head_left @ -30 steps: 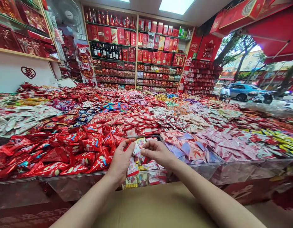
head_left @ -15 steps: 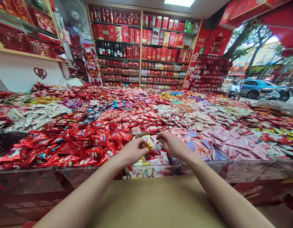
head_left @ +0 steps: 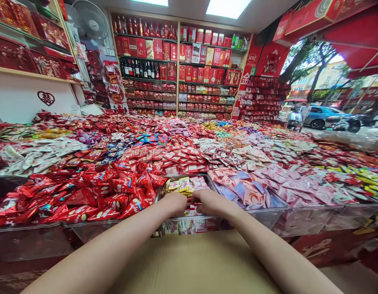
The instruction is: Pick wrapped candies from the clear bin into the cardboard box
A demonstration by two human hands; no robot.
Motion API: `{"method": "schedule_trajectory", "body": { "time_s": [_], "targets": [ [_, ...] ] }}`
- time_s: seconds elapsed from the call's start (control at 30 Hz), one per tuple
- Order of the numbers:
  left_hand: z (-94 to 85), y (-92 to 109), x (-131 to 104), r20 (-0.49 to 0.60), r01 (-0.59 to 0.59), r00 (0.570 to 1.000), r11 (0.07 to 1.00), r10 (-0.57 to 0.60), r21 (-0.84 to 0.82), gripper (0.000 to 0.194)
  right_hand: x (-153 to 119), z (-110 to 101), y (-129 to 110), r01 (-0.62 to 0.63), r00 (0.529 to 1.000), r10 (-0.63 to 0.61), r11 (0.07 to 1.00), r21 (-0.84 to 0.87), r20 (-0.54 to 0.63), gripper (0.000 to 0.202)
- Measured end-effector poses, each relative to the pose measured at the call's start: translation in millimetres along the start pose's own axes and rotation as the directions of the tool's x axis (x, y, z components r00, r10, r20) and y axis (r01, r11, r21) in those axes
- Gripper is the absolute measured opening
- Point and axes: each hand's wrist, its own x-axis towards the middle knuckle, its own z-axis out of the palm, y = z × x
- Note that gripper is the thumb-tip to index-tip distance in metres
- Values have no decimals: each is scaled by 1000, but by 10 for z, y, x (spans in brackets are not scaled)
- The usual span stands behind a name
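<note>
A clear plastic bin [head_left: 192, 221] holds small yellow, white and pink candy packets [head_left: 184, 184], in neat rows at its far side. Both hands reach over its front edge. My left hand [head_left: 176, 203] is curled with knuckles up and fingers pointing down among the packets; its fingertips are hidden. Close beside it, my right hand [head_left: 207, 200] also has bent fingers turned inward at the packets. What either hand grips, if anything, is hidden. A brown cardboard box [head_left: 195, 261] lies below my forearms, against the bin's front.
Red candy packets [head_left: 124, 183] heap up left of the bin, pink and lilac packets [head_left: 247, 188] to its right. More sweets spread behind. Shelves of bottles and red boxes [head_left: 201, 73] line the back wall; a fan [head_left: 92, 24] is at upper left. A blue car [head_left: 319, 115] stands outside.
Both hands have moved down and nearer to me, into the front of the bin, and their fingers have curled. The yellow packets behind them show more now. The view has tilted slightly up.
</note>
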Motion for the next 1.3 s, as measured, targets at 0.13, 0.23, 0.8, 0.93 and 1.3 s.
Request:
{"method": "schedule_trajectory", "body": {
  "time_s": [0.13, 0.23, 0.8, 0.93, 1.3],
  "targets": [
    [36, -51, 66, -58, 14, 998, 1000, -14, -4, 13, -15, -8, -20, -18, 999, 15, 997, -71, -44, 23],
    [47, -49, 92, -120, 5, 993, 1000, -5, 0, 12, 1, 18, -19, -48, 999, 48, 995, -91, 5, 23],
    [12, -31, -36, -197, -54, 980, 990, 27, -134, 9, 83, 142, -18, -169, 986, 167, 965, -202, -28, 24],
    [9, -46, -27, -219, -76, 976, 962, 18, -263, 14, 81, 154, -12, -158, 987, 155, 969, -190, -30, 25],
    [-337, -191, -212, -491, -440, 861, 293, -131, -849, 34, 75, 70, -56, -92, 962, 151, 963, 252, -226, 21]
  ]
}}
